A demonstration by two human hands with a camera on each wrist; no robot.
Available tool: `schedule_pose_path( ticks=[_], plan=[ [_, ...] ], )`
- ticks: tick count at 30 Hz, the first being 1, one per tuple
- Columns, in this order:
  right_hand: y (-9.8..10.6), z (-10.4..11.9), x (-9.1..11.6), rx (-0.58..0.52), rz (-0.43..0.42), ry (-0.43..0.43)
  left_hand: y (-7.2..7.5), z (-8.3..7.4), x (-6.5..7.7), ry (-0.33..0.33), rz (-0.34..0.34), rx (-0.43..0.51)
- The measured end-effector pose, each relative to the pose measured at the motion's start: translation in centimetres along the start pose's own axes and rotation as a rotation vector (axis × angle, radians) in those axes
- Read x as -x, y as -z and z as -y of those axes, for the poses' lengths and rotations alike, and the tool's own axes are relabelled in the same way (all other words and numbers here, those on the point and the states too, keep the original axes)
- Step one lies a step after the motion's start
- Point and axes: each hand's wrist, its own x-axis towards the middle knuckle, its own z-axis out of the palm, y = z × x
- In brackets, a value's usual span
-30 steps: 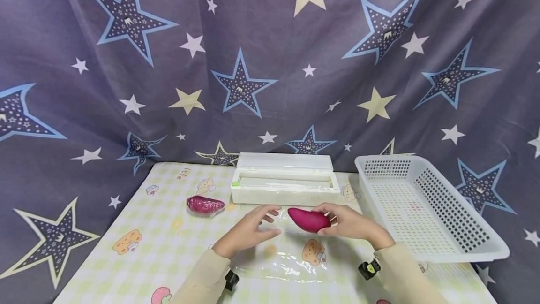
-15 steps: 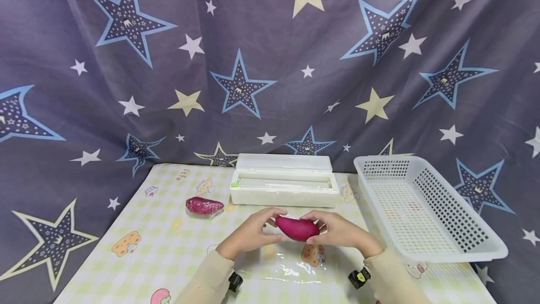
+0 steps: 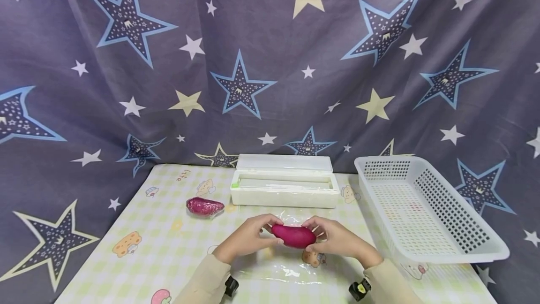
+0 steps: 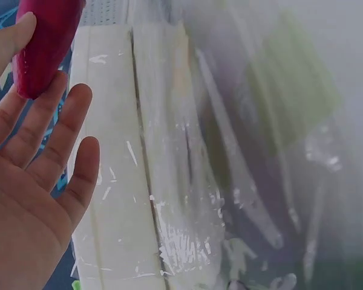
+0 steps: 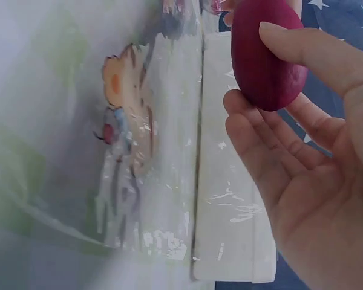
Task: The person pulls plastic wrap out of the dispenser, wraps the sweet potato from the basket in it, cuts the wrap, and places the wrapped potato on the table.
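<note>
Both hands hold one magenta-skinned sweet potato (image 3: 294, 236) level between them, above a sheet of clear plastic wrap (image 3: 291, 271) spread on the table. My left hand (image 3: 250, 237) pinches its left end; in the left wrist view the thumb lies on the skin and the fingertips (image 4: 57, 81) are behind it. The right end is gripped by my right hand (image 3: 335, 238), whose thumb presses the near side of the sweet potato (image 5: 266, 66) in the right wrist view. A second sweet potato (image 3: 205, 206), wrapped in film, lies to the left.
Behind the hands stands a white wrap dispenser box (image 3: 284, 197) with its lid (image 3: 284, 162) raised. A white perforated plastic basket (image 3: 381, 210) sits at the right, its front corner over the table's edge. A starry curtain (image 3: 270, 60) hangs behind the checked tablecloth (image 3: 139, 266).
The sweet potato has moved left and nearer the body in my right hand, turning more level. My left hand, apart from it a second ago, has taken hold of its left end.
</note>
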Motion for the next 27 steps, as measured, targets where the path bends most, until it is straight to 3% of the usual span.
schedule_pose_path(
  ticks=[11,19,27],
  plan=[
    [-0.3,-0.5,0.5,0.001,0.028,-0.024,-0.8,0.3,0.6,0.011,0.052,-0.026],
    [-1.2,-1.0,0.7,-0.061,0.06,-0.098,-0.9,0.1,1.2,0.065,0.104,-0.012],
    [-1.9,-1.7,0.9,-0.025,0.081,-0.095,-1.2,0.6,1.6,0.11,0.157,0.03]
  ],
)
